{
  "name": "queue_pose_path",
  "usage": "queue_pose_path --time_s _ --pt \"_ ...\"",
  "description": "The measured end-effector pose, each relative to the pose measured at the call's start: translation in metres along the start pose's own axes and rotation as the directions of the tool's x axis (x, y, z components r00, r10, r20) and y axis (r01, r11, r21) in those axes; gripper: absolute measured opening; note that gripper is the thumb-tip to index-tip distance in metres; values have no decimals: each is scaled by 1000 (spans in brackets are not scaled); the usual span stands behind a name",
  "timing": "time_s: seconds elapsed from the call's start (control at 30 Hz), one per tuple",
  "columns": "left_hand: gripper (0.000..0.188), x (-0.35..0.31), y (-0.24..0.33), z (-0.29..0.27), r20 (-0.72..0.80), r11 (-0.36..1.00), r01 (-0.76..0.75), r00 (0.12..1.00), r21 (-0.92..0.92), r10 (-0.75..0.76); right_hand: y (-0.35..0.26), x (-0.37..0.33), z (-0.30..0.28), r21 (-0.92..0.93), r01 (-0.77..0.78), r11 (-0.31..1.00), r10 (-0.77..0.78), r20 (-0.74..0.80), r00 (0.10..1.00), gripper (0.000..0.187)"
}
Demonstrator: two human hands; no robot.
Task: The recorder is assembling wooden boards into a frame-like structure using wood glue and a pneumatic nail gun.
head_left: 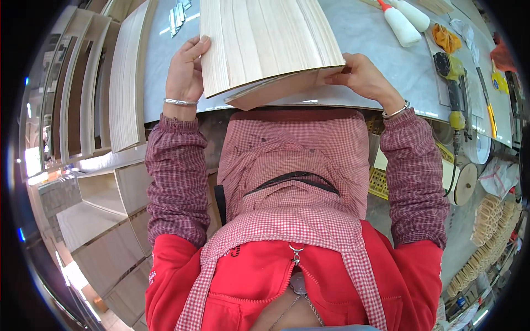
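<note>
A pale wood-grain board (265, 41) is held over the table's near edge. Beneath it, a second, browner board (287, 88) shows at a slant; how the two meet is hidden. My left hand (186, 71) grips the top board's left edge, thumb on its upper face and the other fingers partly out of sight. At the near right corner, my right hand (365, 78) is closed on the boards, its fingertips by the lower one. Which of the two boards it pinches is hard to make out.
White glue bottles (402, 26), an orange cloth (446, 38) and a yellow-black nail gun (455, 83) with a hose lie on the table's right. Staple strips (178, 17) lie far left. Boards (130, 83) stand at the left, with wooden boxes (99, 190) below.
</note>
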State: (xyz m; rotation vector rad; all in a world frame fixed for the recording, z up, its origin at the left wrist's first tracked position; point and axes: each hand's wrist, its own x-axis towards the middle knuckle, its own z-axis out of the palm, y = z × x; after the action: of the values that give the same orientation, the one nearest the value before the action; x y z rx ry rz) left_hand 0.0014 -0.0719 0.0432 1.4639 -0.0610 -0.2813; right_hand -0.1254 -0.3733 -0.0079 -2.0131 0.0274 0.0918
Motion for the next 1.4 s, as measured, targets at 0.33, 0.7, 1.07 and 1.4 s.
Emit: queue_pose_path --time_s 0.33,0.7,1.07,1.4 --pt "32 1 -9 6 -19 999 25 1000 -24 -25 -5 -1 3 -30 -62 998 63 44 997 25" --pt "30 -1 -14 9 -11 999 32 999 -30 -33 -2 -2 2 -19 -62 998 63 64 996 26" --pt "30 -2 -15 15 -43 999 42 998 -27 -43 -2 -11 1 12 -60 998 59 38 998 25" --pt "32 -4 -14 19 -56 999 44 997 -24 -45 -6 -12 -1 -32 -54 998 55 35 998 26"
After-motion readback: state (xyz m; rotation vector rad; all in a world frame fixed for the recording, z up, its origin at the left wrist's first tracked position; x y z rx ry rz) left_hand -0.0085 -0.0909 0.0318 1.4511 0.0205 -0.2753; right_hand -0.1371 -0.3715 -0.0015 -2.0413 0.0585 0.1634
